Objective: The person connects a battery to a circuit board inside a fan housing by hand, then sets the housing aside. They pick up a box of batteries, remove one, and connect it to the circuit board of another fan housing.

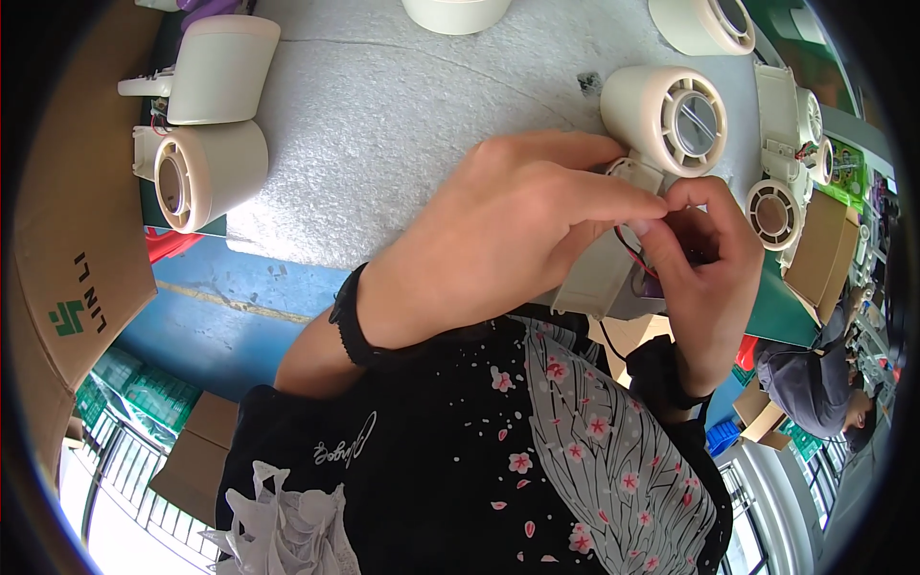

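Observation:
My left hand (pixel 537 206) reaches across from the left, its index fingertip against the fingers of my right hand (pixel 714 254). Both hands are closed in a pinch over a cream plastic device; what lies between the fingertips is hidden. The device has a round drum-shaped housing (pixel 637 110) with a slotted ring around a shiny disc, just beyond my fingers. Its flat cream arm (pixel 596 273) shows below my left hand. Thin red and black wires (pixel 632 251) run beneath the right thumb, near a small purple piece (pixel 652 286) partly covered by that hand.
Similar cream housings stand at the left (pixel 225 67), far edge (pixel 458 11) and right (pixel 772 213) of the table, on a whitish foam sheet (pixel 383 115). A cardboard box (pixel 81 240) rises on the left. Another person (pixel 805 383) sits at the far right.

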A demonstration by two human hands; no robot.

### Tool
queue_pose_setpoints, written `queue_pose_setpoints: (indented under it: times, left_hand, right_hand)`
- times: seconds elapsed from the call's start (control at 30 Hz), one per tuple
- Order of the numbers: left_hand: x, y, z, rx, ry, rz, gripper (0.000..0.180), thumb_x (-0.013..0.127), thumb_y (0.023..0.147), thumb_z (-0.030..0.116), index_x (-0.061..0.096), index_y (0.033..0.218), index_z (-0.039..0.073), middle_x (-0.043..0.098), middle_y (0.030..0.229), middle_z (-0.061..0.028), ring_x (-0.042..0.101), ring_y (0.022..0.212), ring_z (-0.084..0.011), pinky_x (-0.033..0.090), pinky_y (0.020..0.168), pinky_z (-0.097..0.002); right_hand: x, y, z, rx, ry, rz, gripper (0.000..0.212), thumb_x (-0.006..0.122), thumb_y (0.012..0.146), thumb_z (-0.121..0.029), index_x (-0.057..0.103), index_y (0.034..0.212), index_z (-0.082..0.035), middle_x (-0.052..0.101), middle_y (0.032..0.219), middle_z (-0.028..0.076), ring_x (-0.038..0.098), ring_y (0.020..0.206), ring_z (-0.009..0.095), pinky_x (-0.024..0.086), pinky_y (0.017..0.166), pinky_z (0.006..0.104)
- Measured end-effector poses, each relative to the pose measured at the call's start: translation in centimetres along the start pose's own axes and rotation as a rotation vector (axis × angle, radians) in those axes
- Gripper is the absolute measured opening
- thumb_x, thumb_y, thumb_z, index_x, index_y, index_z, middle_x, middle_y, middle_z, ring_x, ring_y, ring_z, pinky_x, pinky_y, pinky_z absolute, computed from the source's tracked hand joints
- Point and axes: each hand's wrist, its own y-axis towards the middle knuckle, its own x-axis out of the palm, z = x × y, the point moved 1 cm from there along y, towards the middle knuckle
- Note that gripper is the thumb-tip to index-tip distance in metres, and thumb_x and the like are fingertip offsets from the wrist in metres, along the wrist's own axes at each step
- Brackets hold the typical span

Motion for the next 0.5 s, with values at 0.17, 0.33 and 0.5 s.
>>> queue_pose_setpoints:
  times: [0.17,0.33,0.5]
  left_hand:
    - [-0.1,0.1,0.2,-0.006,-0.001,-0.022,0.028,0.068,0.073,-0.002,0.071,0.098,0.009,0.064,0.090,-0.0151,0.065,0.079,-0.0334,0.053,0.067,-0.0393]
    - [-0.2,-0.1,0.5,-0.054,-0.022,-0.045,0.029,0.067,0.072,-0.003,0.072,0.098,0.009,0.065,0.094,-0.0149,0.066,0.080,-0.0324,0.053,0.068,-0.0377]
    - [0.0,0.0,0.2,-0.098,-0.052,-0.050,0.032,0.063,0.072,-0.007,0.072,0.099,0.009,0.066,0.100,-0.0139,0.067,0.080,-0.0274,0.053,0.067,-0.0331]
  right_hand:
    - [-0.4,-0.2,1.2,-0.138,0.019,-0.059,0.025,0.077,0.074,0.002,0.058,0.090,0.000,0.062,0.081,0.005,0.059,0.064,0.010,0.048,0.059,0.0237]
    - [-2.5,-1.1,2.1,-0.304,-0.041,-0.051,0.026,0.077,0.070,0.004,0.062,0.090,0.001,0.064,0.084,0.008,0.063,0.071,0.016,0.050,0.063,0.0254]
    - [-4.1,-2.2,3.0,-0.563,-0.370,0.000,0.023,0.076,0.065,0.006,0.066,0.086,0.003,0.066,0.095,0.012,0.064,0.080,0.023,0.051,0.066,0.0282]
